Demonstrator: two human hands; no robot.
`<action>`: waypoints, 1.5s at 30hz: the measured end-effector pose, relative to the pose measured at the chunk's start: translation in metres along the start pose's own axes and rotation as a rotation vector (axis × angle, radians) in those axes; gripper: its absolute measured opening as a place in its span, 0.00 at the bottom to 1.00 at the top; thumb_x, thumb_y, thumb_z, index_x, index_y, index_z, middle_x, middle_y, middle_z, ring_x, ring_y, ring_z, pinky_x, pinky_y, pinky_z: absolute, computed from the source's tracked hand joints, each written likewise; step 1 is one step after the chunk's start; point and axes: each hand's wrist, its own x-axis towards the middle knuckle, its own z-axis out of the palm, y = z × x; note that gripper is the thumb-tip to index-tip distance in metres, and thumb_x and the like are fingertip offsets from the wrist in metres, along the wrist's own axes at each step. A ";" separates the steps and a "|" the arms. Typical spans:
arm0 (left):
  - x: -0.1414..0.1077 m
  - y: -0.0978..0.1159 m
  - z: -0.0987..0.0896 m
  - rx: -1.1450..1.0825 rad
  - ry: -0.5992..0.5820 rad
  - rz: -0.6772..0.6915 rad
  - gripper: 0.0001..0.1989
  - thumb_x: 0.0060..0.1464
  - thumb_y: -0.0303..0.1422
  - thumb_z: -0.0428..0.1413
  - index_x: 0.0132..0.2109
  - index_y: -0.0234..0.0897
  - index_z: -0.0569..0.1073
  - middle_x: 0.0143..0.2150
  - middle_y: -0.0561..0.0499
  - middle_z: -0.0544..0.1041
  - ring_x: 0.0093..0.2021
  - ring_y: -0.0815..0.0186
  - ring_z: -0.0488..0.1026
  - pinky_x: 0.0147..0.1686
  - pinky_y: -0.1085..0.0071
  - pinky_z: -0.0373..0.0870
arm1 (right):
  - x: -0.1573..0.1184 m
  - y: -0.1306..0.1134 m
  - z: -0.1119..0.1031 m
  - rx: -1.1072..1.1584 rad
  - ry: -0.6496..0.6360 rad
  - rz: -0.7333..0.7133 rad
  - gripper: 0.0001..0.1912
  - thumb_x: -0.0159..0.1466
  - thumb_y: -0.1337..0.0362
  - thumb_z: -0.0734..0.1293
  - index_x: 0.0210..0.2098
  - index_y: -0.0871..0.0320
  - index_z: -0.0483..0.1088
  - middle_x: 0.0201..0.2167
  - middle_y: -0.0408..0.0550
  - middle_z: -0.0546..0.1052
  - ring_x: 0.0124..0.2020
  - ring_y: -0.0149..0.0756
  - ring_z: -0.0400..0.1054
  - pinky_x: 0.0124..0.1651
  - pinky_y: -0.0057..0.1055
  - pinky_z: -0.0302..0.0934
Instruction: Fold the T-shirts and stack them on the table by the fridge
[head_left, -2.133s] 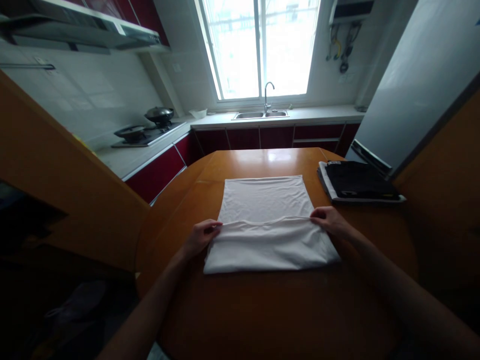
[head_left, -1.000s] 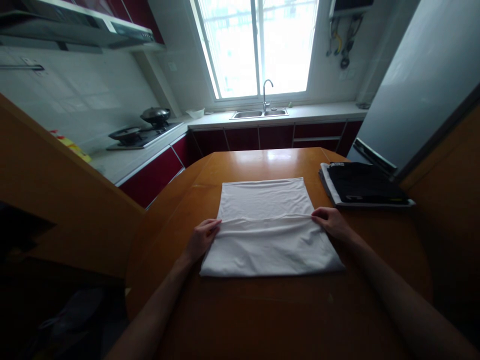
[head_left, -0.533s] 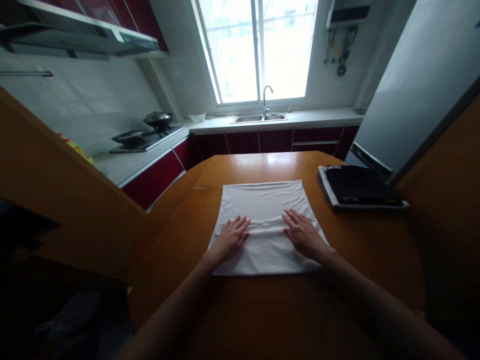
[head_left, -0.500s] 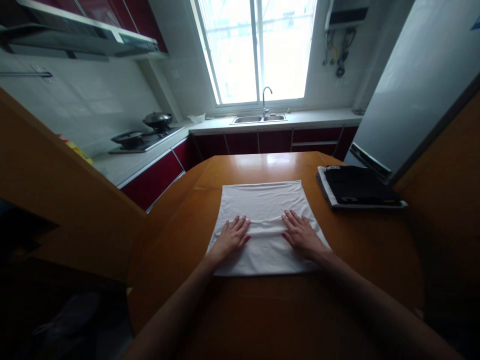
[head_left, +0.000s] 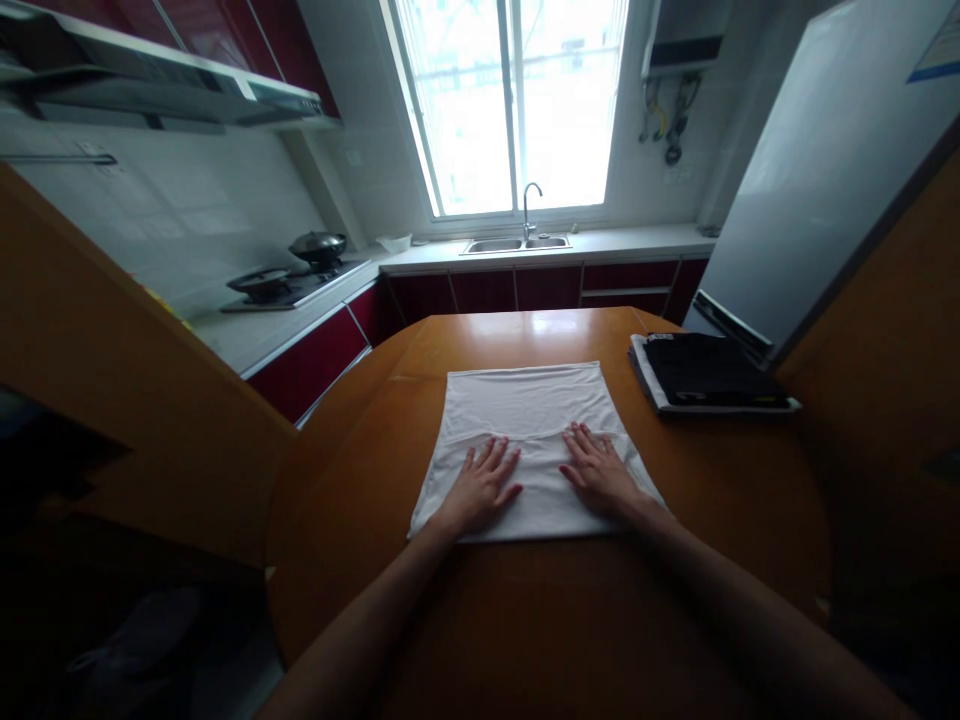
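Observation:
A white folded cloth (head_left: 525, 396), which looks like a garment, lies on the wooden table (head_left: 345, 480) in front of me. A slightly wavy edge runs across its middle, with one layer lying over the other. My left hand (head_left: 484, 485) rests on the cloth left of centre, palm down, fingers spread with the tips at that edge. On the right half, my right hand (head_left: 598, 470) lies flat on the cloth too, its fingers apart and their tips near the same edge. Neither hand grips the cloth.
A stack of folded dark and white clothes (head_left: 705, 370) sits at the table's right side. Beyond the table are a counter with a sink (head_left: 517, 244), a stove (head_left: 300, 290) with two pans, and a fridge (head_left: 810, 190) at the right.
My left hand has slid a little to the right across the cloth. My right hand stays nearly in place. The camera view has shifted slightly.

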 end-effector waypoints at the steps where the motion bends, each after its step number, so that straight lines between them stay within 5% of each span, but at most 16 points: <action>1: -0.001 -0.001 -0.002 -0.008 0.004 0.000 0.32 0.69 0.50 0.44 0.73 0.43 0.55 0.75 0.42 0.51 0.75 0.47 0.45 0.68 0.42 0.46 | -0.002 0.001 -0.003 0.001 0.030 0.005 0.33 0.73 0.52 0.53 0.72 0.62 0.53 0.74 0.57 0.47 0.75 0.47 0.38 0.72 0.54 0.35; 6: -0.024 -0.014 -0.016 -0.025 0.113 -0.036 0.30 0.70 0.47 0.43 0.73 0.43 0.56 0.74 0.43 0.53 0.75 0.50 0.46 0.69 0.44 0.47 | -0.031 0.020 -0.013 0.013 0.240 0.098 0.30 0.74 0.56 0.50 0.72 0.61 0.54 0.73 0.56 0.51 0.75 0.46 0.39 0.72 0.54 0.37; 14: -0.083 -0.052 -0.007 -0.101 0.089 -0.109 0.28 0.70 0.46 0.43 0.71 0.42 0.60 0.73 0.41 0.56 0.73 0.48 0.50 0.67 0.43 0.52 | -0.073 0.055 0.006 0.059 0.112 0.105 0.30 0.73 0.54 0.51 0.70 0.58 0.57 0.73 0.56 0.53 0.74 0.47 0.44 0.71 0.58 0.41; 19: -0.111 -0.057 -0.025 -0.196 0.194 -0.134 0.27 0.70 0.44 0.44 0.71 0.42 0.59 0.73 0.42 0.58 0.73 0.51 0.51 0.68 0.45 0.53 | -0.082 0.066 -0.009 0.118 0.288 0.183 0.29 0.74 0.57 0.50 0.70 0.56 0.56 0.73 0.54 0.54 0.74 0.47 0.44 0.71 0.57 0.41; 26: -0.164 -0.051 -0.034 -0.314 0.362 -0.146 0.18 0.65 0.43 0.53 0.58 0.48 0.76 0.57 0.45 0.75 0.55 0.56 0.76 0.54 0.62 0.76 | -0.126 0.089 -0.020 0.272 0.575 0.233 0.26 0.72 0.61 0.53 0.66 0.58 0.64 0.68 0.57 0.64 0.70 0.46 0.54 0.70 0.51 0.50; 29: -0.173 -0.051 -0.033 -0.331 0.368 -0.105 0.15 0.63 0.43 0.56 0.53 0.49 0.79 0.52 0.46 0.77 0.50 0.57 0.78 0.48 0.65 0.79 | -0.141 0.084 -0.021 0.299 0.512 0.119 0.25 0.71 0.61 0.54 0.65 0.56 0.66 0.68 0.54 0.63 0.71 0.45 0.53 0.71 0.48 0.51; 35: -0.178 -0.052 -0.031 -0.306 0.315 -0.109 0.16 0.64 0.42 0.54 0.54 0.45 0.79 0.53 0.46 0.78 0.51 0.57 0.77 0.52 0.62 0.77 | -0.159 0.076 -0.012 0.216 0.080 -0.074 0.27 0.72 0.59 0.56 0.69 0.51 0.60 0.72 0.50 0.57 0.73 0.47 0.47 0.71 0.54 0.47; 40: -0.185 -0.051 -0.039 -0.320 0.385 -0.126 0.14 0.64 0.38 0.55 0.53 0.41 0.77 0.51 0.45 0.77 0.50 0.60 0.77 0.50 0.64 0.77 | -0.161 0.085 -0.008 0.188 0.245 -0.122 0.23 0.71 0.59 0.60 0.64 0.51 0.67 0.68 0.53 0.64 0.69 0.50 0.55 0.68 0.54 0.55; 45: -0.179 -0.048 -0.043 -0.332 0.374 -0.041 0.10 0.64 0.33 0.55 0.50 0.41 0.77 0.47 0.46 0.77 0.46 0.62 0.77 0.45 0.67 0.78 | -0.155 0.093 -0.006 0.161 0.316 -0.208 0.16 0.69 0.59 0.64 0.54 0.50 0.75 0.53 0.54 0.75 0.54 0.47 0.70 0.54 0.43 0.69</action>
